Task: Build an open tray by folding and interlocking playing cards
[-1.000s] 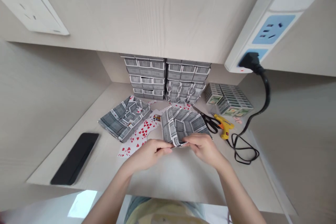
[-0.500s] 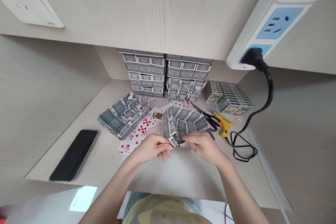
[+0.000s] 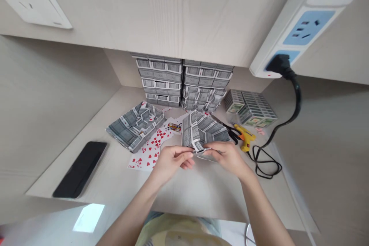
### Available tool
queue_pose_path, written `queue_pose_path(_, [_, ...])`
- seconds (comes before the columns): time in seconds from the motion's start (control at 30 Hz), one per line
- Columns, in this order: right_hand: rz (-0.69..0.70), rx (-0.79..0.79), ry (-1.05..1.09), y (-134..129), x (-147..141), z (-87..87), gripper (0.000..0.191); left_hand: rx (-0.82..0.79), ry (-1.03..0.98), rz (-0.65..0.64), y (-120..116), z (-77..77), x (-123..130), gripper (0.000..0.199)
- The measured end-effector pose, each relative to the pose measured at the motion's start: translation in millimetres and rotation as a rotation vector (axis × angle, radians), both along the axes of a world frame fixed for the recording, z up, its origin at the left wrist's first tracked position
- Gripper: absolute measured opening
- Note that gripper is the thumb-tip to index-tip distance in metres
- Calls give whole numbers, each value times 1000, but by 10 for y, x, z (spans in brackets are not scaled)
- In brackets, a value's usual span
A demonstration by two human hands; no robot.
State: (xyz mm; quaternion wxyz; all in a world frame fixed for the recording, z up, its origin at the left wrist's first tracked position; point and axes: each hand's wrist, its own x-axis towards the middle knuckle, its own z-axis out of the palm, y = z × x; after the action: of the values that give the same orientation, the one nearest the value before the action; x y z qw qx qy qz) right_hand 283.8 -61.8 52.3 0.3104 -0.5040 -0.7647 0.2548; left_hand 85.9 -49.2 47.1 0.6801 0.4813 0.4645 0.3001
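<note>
A tray made of folded grey playing cards (image 3: 190, 132) lies tilted in front of me on the desk. My left hand (image 3: 175, 161) pinches its near left corner between thumb and fingers. Close beside it, my right hand (image 3: 225, 155) is closed on the near edge of the same tray, the fingertips partly hidden by the rim. A second card tray (image 3: 123, 125) rests to the left, with loose folded cards inside. Between the two trays, face-up playing cards (image 3: 154, 148) are spread on the desk.
Stacked card boxes (image 3: 161, 73) stand at the back. On the right are black-handled scissors (image 3: 235, 132), a yellow glue gun (image 3: 245, 138) with a looped black cord (image 3: 268, 177), and packs of cards (image 3: 256, 107). A black phone (image 3: 80, 169) lies at the left; a power strip (image 3: 300, 32) hangs upper right.
Both hands have shifted slightly right. The tray's left side now leans up and inward, showing more of its outer face.
</note>
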Motion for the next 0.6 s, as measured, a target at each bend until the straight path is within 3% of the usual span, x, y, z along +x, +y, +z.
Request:
queue_pose_path(0.23, [-66,8,-1,48,9,3,18,30,-75,223,-87,-33,104,32])
queue_pose_path(0.37, [-88,18,-32,61,13,-20,17,116,-52,284,-109,-52,122,29])
queue_pose_path(0.47, [-106,21,-43,63,1,-34,17,280,61,328,-141,-93,129,26])
queue_pose_path(0.6, [-109,15,-18,65,-17,-32,15,660,290,406,-195,-151,145,20])
